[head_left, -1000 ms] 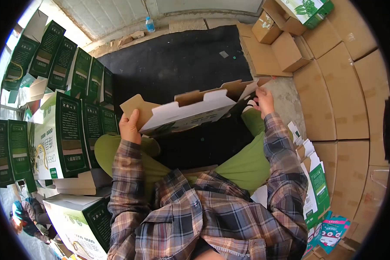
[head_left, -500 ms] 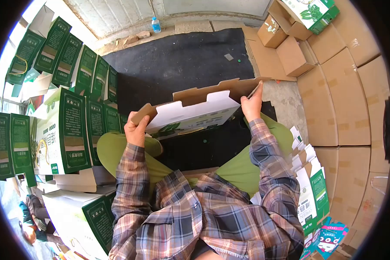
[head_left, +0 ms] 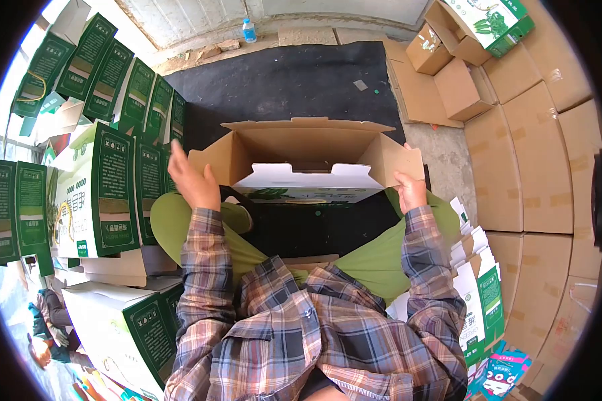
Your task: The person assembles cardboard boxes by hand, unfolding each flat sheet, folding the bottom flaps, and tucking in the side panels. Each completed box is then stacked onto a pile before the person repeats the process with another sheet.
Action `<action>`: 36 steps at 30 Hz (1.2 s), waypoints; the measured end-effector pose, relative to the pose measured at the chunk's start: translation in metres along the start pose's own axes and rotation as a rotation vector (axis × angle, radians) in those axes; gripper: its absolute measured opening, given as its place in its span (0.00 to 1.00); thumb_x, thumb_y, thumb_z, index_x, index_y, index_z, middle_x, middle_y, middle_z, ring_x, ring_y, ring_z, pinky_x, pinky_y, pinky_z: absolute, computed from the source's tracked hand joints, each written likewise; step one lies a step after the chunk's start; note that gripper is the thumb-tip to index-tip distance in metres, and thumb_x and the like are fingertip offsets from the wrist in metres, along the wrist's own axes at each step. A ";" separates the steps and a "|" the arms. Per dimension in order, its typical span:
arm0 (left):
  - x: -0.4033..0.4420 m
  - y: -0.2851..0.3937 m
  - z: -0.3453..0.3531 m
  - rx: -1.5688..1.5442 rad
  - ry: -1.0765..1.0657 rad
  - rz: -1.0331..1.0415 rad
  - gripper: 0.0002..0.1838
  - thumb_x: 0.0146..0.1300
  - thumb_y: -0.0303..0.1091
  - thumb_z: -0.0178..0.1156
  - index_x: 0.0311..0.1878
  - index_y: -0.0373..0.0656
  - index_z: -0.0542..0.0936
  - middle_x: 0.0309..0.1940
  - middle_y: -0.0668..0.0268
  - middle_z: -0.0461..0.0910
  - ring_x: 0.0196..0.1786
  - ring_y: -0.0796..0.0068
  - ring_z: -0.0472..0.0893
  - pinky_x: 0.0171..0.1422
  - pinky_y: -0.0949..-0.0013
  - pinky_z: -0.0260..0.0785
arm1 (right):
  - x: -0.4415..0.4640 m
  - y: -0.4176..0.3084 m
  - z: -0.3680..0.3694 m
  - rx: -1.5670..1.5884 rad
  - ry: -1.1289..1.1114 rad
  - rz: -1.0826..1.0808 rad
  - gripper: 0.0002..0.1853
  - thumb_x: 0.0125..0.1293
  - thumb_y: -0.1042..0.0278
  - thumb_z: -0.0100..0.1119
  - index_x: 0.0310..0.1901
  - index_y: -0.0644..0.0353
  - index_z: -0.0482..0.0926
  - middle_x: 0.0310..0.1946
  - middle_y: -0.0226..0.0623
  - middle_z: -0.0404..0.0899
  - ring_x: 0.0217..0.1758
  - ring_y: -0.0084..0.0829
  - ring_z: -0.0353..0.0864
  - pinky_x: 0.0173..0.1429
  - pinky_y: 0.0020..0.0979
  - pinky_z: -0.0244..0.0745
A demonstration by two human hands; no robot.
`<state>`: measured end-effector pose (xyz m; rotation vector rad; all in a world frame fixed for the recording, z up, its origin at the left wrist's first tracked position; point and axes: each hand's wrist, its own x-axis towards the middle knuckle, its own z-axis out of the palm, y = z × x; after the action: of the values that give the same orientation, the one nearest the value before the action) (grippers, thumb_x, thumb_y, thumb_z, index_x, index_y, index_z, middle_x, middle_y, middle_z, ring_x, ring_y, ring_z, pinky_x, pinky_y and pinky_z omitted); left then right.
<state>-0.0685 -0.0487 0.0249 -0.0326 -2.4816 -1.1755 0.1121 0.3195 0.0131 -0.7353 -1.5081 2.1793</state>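
A white-and-green printed carton (head_left: 314, 178) stands opened out between my knees, its brown cardboard inside facing up. Its flaps stick outward on the far side and at both ends. My right hand (head_left: 409, 189) pinches the carton's right end flap, thumb on the near side. Just off the left end flap is my left hand (head_left: 192, 179), fingers spread and holding nothing. The bottom of the carton is hidden from me.
Stacked green-and-white cartons (head_left: 117, 190) rise close on my left. Brown boxes (head_left: 538, 160) form a wall at right. Flat printed cartons (head_left: 478, 301) lie by my right hip. Black sheeting (head_left: 281, 87) covers the floor; a water bottle (head_left: 249, 31) stands at the far wall.
The carton has gone from nearly flat to opened out into a box shape. My left hand has let go of its left end and moved left. My right hand still grips the right end.
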 end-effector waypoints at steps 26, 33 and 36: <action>-0.003 0.027 -0.003 0.256 -0.547 0.757 0.35 0.39 0.59 0.68 0.49 0.45 0.81 0.45 0.65 0.80 0.64 0.59 0.68 0.72 0.36 0.33 | 0.007 0.017 0.008 -0.850 -0.388 -0.152 0.32 0.63 0.41 0.55 0.56 0.63 0.75 0.72 0.47 0.51 0.74 0.41 0.50 0.74 0.36 0.45; -0.014 0.010 -0.020 -0.445 -0.059 0.218 0.34 0.59 0.48 0.61 0.65 0.39 0.65 0.54 0.56 0.69 0.58 0.59 0.68 0.66 0.59 0.58 | 0.004 0.023 0.005 -0.919 -0.410 -0.233 0.26 0.69 0.49 0.50 0.57 0.63 0.75 0.71 0.47 0.52 0.70 0.42 0.60 0.67 0.36 0.60; -0.023 -0.021 0.002 -0.681 -0.586 0.235 0.38 0.54 0.49 0.64 0.64 0.38 0.66 0.61 0.54 0.67 0.60 0.61 0.69 0.67 0.62 0.58 | 0.004 0.022 0.009 -0.897 -0.378 -0.249 0.24 0.70 0.50 0.48 0.55 0.64 0.76 0.70 0.48 0.55 0.69 0.41 0.63 0.66 0.36 0.62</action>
<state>-0.0516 -0.0578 -0.0005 -0.9422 -2.2719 -2.0532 0.1027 0.3079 -0.0059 -0.3294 -2.6510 1.4426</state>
